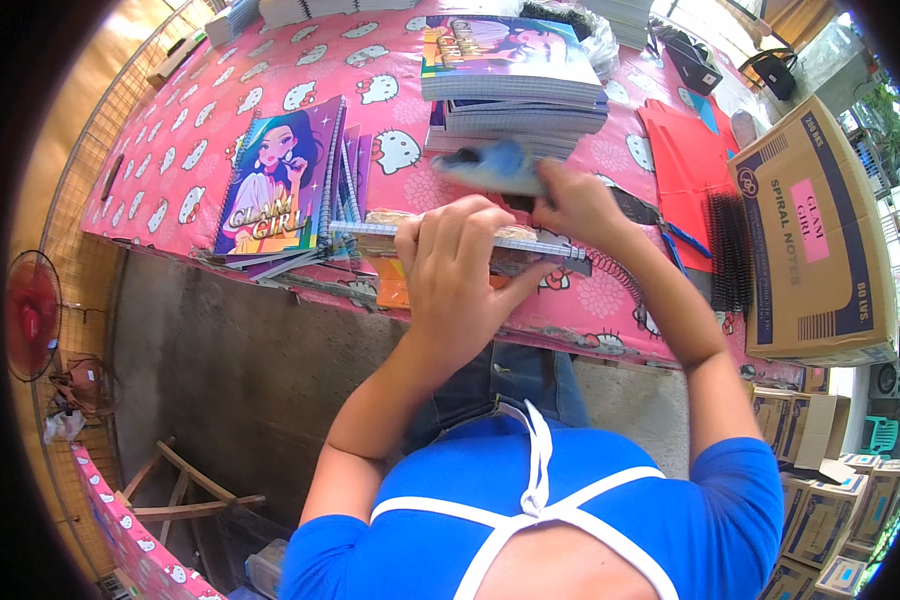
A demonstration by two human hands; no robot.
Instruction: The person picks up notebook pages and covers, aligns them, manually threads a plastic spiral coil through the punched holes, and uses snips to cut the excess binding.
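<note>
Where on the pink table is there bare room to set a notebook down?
Free: the pink tablecloth left of the fanned notebooks, and the strip between them and the tall stack. Crowded: the near edge, where the left hand grips a pad and the right hand works, and right, around the red covers, spiral coils and box.

Notebook stack (515, 85) behind hands; carton (820, 230) right, fanned notebooks (285, 185) left

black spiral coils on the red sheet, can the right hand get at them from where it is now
Probably yes: the black spiral coils lie uncovered just right of the right hand, nothing between, though that hand is gripping a blue-handled tool.
</note>
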